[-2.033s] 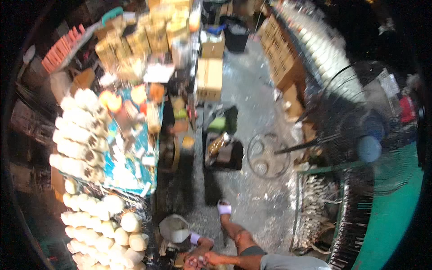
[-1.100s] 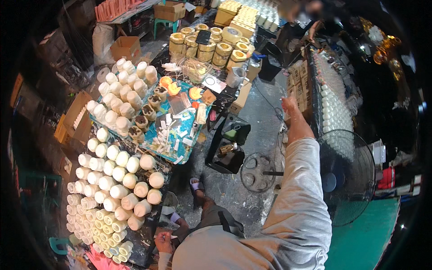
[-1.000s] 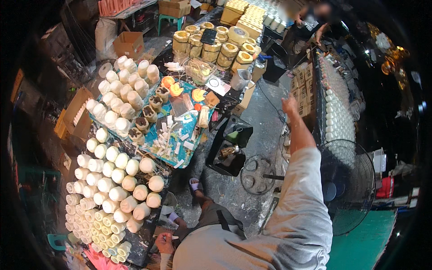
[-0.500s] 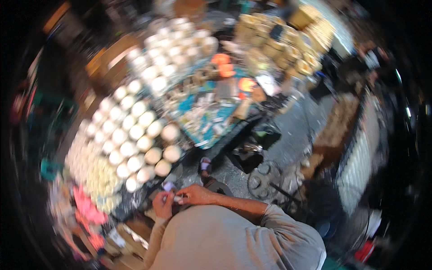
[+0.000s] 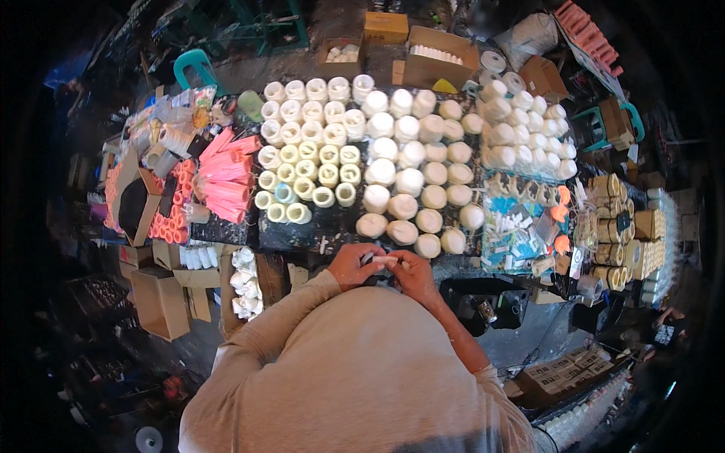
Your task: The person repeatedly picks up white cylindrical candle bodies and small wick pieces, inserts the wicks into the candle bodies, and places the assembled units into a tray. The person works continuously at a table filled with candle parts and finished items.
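Close to my body, at the near edge of a dark table [image 5: 343, 219], both hands meet in front of my chest. My left hand [image 5: 353, 266] is closed, fingers bent toward the other hand. My right hand [image 5: 414, 275] pinches a small, pale, stick-like piece [image 5: 387, 259], whose other end lies at my left fingertips. Its exact kind is too small to make out. Just beyond my hands stand rows of white round-topped cylinders [image 5: 402, 232]. Left of these are several open cream-coloured tubes [image 5: 323, 197].
Bundled pink tubes [image 5: 224, 183] lie on the left. To the right are a blue tray [image 5: 495, 254] of small white pieces and yellowish cylinders [image 5: 609, 256]. Cardboard boxes [image 5: 157, 300] sit at lower left; a black bag [image 5: 472, 321] lies at near right.
The view has swung from the table's right part to face the white cylinders squarely, and is sharper now. My hands stay together with the pale piece between them.
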A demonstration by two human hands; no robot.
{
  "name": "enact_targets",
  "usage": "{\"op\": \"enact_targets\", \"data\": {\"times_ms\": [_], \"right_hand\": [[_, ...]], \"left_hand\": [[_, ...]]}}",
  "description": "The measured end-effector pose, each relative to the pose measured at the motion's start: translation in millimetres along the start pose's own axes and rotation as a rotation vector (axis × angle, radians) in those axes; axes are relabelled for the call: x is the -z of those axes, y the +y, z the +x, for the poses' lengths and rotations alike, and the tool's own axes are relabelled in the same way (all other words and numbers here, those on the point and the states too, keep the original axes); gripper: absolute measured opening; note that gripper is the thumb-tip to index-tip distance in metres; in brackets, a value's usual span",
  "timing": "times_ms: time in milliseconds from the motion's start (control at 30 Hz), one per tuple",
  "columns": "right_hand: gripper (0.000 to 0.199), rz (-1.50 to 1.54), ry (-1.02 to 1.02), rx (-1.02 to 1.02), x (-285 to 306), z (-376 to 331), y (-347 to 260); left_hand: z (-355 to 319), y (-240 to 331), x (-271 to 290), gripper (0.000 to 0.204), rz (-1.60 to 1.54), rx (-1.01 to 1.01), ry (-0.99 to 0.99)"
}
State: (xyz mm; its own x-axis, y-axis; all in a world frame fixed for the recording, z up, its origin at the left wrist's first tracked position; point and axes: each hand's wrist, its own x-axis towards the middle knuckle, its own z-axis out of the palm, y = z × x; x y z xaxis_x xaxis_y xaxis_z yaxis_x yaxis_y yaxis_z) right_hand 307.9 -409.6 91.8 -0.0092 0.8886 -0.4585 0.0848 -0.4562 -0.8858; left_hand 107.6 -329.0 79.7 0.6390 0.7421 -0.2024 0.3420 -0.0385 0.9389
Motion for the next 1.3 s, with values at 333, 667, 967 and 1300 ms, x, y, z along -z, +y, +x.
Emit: {"op": "enact_targets", "data": {"times_ms": [333, 667, 967, 1300], "right_hand": [[0.019, -0.224, 0.046, 0.226, -101, 82, -59], [0.022, -0.403, -0.127, 0.035, -114, 105, -91], [0.024, -0.391, -0.262, -0.003, -104, 109, -79], [0.030, -0.462, 0.110, 0.198, -136, 162, -78]], "left_hand": [[-4, -28, 131, 0.021, -0.134, 0.054, -0.047], [-13, -40, 145, 0.022, -0.033, -0.045, 0.141], [-43, -36, 148, 0.025, -0.009, 0.216, 0.230], [-4, -139, 280, 0.023, 0.465, 0.070, 0.756]]}}
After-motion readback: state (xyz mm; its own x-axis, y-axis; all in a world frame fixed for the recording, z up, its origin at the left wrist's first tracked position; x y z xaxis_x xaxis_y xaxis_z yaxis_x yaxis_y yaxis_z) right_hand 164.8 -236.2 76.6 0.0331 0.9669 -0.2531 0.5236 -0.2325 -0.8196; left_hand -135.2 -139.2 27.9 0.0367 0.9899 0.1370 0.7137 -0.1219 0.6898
